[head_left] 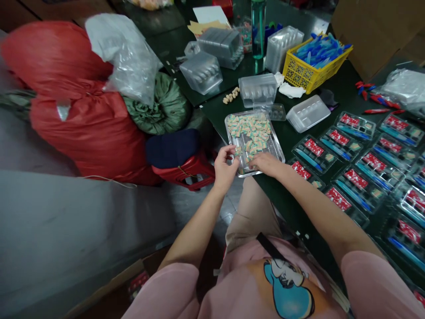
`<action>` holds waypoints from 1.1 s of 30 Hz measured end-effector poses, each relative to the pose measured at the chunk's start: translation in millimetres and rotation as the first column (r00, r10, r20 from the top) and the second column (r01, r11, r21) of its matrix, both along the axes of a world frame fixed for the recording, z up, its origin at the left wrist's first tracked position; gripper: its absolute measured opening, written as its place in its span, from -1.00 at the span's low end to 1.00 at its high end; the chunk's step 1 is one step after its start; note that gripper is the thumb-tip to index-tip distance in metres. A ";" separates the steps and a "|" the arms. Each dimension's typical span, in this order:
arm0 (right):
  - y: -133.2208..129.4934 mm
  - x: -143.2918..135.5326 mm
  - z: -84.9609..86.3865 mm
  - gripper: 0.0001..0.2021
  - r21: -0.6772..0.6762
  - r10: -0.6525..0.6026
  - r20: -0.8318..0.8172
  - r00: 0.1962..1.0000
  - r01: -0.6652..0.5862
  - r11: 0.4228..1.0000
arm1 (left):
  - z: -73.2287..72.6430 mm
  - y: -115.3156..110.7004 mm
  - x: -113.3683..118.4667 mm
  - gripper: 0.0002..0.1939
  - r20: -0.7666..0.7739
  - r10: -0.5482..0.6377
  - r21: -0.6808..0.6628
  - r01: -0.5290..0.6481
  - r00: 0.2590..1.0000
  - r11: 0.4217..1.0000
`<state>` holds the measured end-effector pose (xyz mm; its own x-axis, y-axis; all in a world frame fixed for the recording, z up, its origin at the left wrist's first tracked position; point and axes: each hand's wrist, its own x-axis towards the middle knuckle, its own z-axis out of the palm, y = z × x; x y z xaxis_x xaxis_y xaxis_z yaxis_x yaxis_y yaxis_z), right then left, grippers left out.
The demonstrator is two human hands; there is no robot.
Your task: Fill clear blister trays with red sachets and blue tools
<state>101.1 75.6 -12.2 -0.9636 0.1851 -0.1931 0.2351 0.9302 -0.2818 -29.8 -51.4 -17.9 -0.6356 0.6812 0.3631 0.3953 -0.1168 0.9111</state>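
A shallow metal tray at the table edge holds many small beige-and-green square pieces. Over its near left corner, my left hand has thumb and forefinger curled close to each other, with one small square piece at their tips. My right hand reaches in over the near right side of the tray. Its fingers are bent down together among the pieces, and whatever they grip is too small to make out.
Filled clear blister packs with blue pens cover the table at right. A yellow basket of blue items, stacked clear plastic trays and a green bottle stand behind. Red sacks and a padded stool are at left.
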 end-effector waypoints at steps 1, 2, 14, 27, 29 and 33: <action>1.3 -0.6 1.6 -0.84 0.026 0.004 0.013 1.000 -0.004 1.000 | 0.2 0.1 0.2 -0.67 0.007 -0.004 0.000 0.004 1.000 1.000; 2.5 -0.4 2.9 -0.84 0.047 0.000 0.014 1.000 -0.001 0.999 | 0.4 0.4 0.6 -0.66 0.015 -0.011 -0.001 0.011 1.000 1.000; -0.7 23.3 -5.8 -0.95 -0.750 -0.691 -0.386 0.612 0.228 0.621 | 1.8 10.6 23.9 -0.66 0.207 -0.296 -0.004 0.303 0.933 0.953; -12.6 37.0 15.3 -0.96 -0.819 -0.745 -0.395 0.537 0.161 0.550 | 7.2 41.1 30.9 -0.48 0.369 -0.141 -0.008 0.155 0.919 0.988; -15.8 44.4 21.9 -0.92 -0.788 -0.736 -0.405 0.543 0.201 0.582 | 12.3 43.5 36.6 -0.47 0.363 -0.151 -0.019 0.170 0.920 0.985; -20.4 67.8 39.8 -0.92 -0.710 -0.722 -0.457 0.519 0.276 0.648 | 23.8 47.7 57.9 -0.51 0.346 -0.200 -0.017 0.220 0.917 0.975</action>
<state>168.8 55.2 27.6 -0.6053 0.7691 0.2053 0.1509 0.3641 -0.9191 28.1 -3.7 5.8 -0.5541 0.8253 0.1092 0.0328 -0.1095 0.9934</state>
